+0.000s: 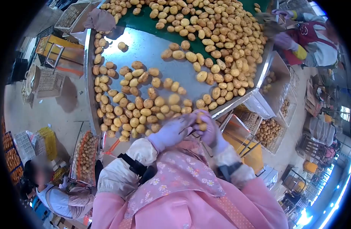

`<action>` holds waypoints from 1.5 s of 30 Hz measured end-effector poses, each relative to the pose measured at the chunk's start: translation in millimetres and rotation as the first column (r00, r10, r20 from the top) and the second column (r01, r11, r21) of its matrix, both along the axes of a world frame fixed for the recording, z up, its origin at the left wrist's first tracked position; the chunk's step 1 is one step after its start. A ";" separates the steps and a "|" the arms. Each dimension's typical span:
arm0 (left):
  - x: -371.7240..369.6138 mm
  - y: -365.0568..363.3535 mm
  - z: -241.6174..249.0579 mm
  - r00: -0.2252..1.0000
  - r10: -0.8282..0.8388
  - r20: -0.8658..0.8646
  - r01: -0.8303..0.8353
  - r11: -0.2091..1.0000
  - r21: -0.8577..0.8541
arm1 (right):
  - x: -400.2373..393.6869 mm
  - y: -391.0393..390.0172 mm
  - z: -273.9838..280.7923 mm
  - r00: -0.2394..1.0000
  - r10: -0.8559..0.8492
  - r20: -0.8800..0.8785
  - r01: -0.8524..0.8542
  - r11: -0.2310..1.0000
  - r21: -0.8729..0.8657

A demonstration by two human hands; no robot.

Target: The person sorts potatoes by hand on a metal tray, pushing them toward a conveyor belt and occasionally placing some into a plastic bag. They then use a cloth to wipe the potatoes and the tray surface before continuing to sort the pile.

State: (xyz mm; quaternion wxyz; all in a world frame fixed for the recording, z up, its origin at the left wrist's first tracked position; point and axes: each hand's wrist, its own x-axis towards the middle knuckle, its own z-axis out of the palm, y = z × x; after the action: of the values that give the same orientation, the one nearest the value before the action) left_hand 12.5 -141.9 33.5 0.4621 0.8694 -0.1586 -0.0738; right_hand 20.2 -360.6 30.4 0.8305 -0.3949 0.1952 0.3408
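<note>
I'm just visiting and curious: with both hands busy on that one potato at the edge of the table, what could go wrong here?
The potato sits pinched between the left hand and right hand right at the table rim, so a slip could drop it past the edge. The loose potatoes crowd that rim and a nudge from a sleeve might roll some off, possibly missing the crate below.

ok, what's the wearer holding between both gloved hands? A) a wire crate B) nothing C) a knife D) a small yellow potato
D: the pale-gloved left hand and right hand meet around a small yellow potato at the near edge of the steel sorting table.
</note>
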 end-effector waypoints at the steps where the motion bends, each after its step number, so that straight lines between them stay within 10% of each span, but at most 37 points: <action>1: 6.0 6.9 3.7 0.990 -0.139 0.029 0.136 0.987 0.084 | -16.0 -39.1 4.5 0.999 -0.014 -0.032 0.011 0.997 -0.079; 4: 26.1 29.0 16.9 0.944 -0.189 -0.271 0.294 0.854 0.429 | -57.6 -129.3 11.9 0.998 0.000 0.058 0.037 0.768 -0.639; 6: 0.0 48.2 -42.3 0.986 -0.164 0.028 0.129 0.862 0.490 | -72.7 -167.1 -0.3 0.995 0.022 0.102 0.061 0.670 -0.740; 9: 6.3 47.8 -51.3 0.982 -0.176 -0.064 0.184 0.845 0.503 | -85.4 -201.3 -22.9 0.973 0.139 0.182 0.128 0.327 -0.936; 13: 3.2 16.9 -17.1 0.997 0.028 -0.078 -0.010 0.975 0.223 | -27.0 -56.9 42.6 0.999 -0.036 -0.037 0.021 0.944 -0.330; 14: 16.7 5.2 28.5 0.908 -0.082 -0.411 0.186 0.957 0.221 | -26.9 -20.4 37.1 1.000 0.000 0.010 0.004 0.938 -0.346; 16: -7.7 -0.5 5.1 0.980 -0.195 0.042 0.193 0.980 0.051 | -34.6 2.5 22.7 0.997 0.057 0.044 -0.038 0.935 -0.352; 19: -38.2 48.8 -10.8 0.959 -0.282 0.028 0.269 0.938 0.219 | -34.6 -32.3 19.6 0.996 -0.013 -0.084 -0.010 0.962 -0.273; 21: -74.3 107.2 -31.8 0.936 -0.349 0.040 0.312 0.877 0.365 | -47.2 -103.0 6.4 0.981 0.177 0.079 -0.103 0.821 -0.561; 22: -89.2 130.5 -30.3 0.938 -0.346 0.035 0.310 0.878 0.365 | -60.5 -157.0 -19.8 0.757 0.632 0.169 -0.033 0.295 -0.955; 24: -112.6 162.0 -25.2 0.957 -0.290 0.025 0.243 0.843 0.479 | -54.7 -176.5 26.4 0.888 0.454 -0.070 -0.123 0.087 -0.989; 27: -114.5 176.9 -22.9 0.997 -0.016 -0.081 0.048 0.908 0.416 | 0.9 -158.2 22.0 0.801 0.540 0.260 0.251 0.091 -0.964; 30: -66.5 158.7 -36.0 0.925 0.331 0.187 -0.380 0.798 0.468 | 80.4 -66.1 2.4 0.724 0.674 0.143 0.184 0.011 -0.983; 31: -45.5 150.8 -45.0 0.880 0.397 0.259 -0.474 0.755 0.454 | 89.4 -30.2 -15.4 0.516 0.818 0.254 0.427 0.012 -0.904; 32: -27.3 144.3 -52.0 0.827 0.460 0.324 -0.562 0.704 0.434 | 105.1 4.9 -76.9 0.471 0.603 0.644 0.528 0.392 -0.753; 34: -2.1 141.0 -51.2 0.849 0.497 0.179 -0.508 0.678 0.530 | 97.8 100.1 -65.5 0.495 0.846 -0.197 0.171 -0.318 -0.933; 37: 13.6 161.5 -51.1 0.848 0.523 -0.089 -0.380 0.716 0.586 | 47.3 135.1 -38.0 0.097 0.993 0.065 0.414 0.019 -0.910; 40: -11.6 190.6 -66.7 0.873 0.472 -0.119 -0.323 0.745 0.584 | 32.2 93.7 -15.0 -0.296 0.946 0.130 0.277 0.216 -0.936; 43: -37.4 179.3 -57.1 0.720 0.693 -0.028 -0.639 0.679 0.363 | 24.8 49.9 -21.7 -0.201 0.977 0.073 0.361 0.144 -0.921; 44: -27.2 153.1 -24.4 0.628 0.733 -0.261 -0.638 0.677 0.366 | 22.1 41.8 -37.8 0.249 0.903 0.350 0.138 0.324 -0.936; 45: -33.8 134.7 -24.7 0.801 0.586 -0.119 -0.580 0.810 0.087 | 16.0 38.7 -46.8 0.688 0.602 0.405 0.004 0.556 -0.831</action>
State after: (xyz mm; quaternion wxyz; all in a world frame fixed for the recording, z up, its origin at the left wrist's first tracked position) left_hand -21.3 -7.2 8.9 0.4521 0.8791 0.1509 0.0075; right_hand 36.1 -321.9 -16.5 0.5066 -0.8350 -0.0568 0.2070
